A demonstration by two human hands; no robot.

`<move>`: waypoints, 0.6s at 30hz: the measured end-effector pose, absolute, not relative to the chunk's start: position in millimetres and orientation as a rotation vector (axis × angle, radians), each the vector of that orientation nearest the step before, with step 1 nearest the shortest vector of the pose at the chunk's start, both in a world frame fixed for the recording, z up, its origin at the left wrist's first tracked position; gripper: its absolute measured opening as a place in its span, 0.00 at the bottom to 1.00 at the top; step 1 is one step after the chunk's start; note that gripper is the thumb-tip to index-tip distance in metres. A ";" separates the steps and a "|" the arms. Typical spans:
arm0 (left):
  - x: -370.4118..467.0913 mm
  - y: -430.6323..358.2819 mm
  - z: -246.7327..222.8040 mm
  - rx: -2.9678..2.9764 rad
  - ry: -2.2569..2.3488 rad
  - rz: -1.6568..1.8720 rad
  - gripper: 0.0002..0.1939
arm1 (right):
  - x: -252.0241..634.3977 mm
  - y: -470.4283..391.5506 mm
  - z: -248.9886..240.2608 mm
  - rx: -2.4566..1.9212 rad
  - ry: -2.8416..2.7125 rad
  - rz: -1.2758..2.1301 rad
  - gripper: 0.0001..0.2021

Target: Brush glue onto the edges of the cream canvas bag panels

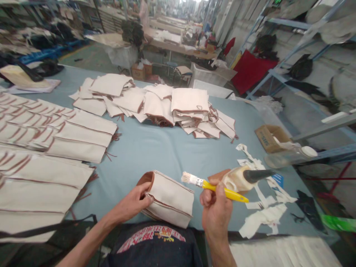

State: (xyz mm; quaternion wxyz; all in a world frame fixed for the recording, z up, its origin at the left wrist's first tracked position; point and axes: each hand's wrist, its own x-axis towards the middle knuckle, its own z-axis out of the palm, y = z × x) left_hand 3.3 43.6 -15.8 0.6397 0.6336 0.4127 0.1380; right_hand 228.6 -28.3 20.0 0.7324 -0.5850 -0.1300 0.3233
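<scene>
A cream fabric pouch with brown-trimmed seams (174, 202) is gripped at its open, brown-lined end by the left fingers (145, 201), its body slanting rightward from them. A yellow-handled brush (211, 186) is held by the right fingers (221, 190), whitish bristles pointing left.

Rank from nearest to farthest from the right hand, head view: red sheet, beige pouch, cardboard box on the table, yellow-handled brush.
1. Yellow-handled brush: held in the right hand.
2. Beige pouch: leftward, in the left hand.
3. Cardboard box: right side of the table.
4. Red sheet: beyond the table, right.
</scene>
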 end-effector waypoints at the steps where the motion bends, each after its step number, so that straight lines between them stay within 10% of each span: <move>1: 0.8 40.4 -13.2 1.435 0.925 0.289 0.17 | 226.1 -30.2 18.1 -1.294 -0.296 0.723 0.20; 6: -5.8 27.9 -14.3 1.680 1.043 0.169 0.26 | 221.2 -36.8 15.1 -1.312 -0.323 0.755 0.20; 18: -5.2 -0.7 -42.0 1.654 1.122 0.382 0.11 | 221.9 -37.6 -10.2 -1.345 -0.339 0.850 0.21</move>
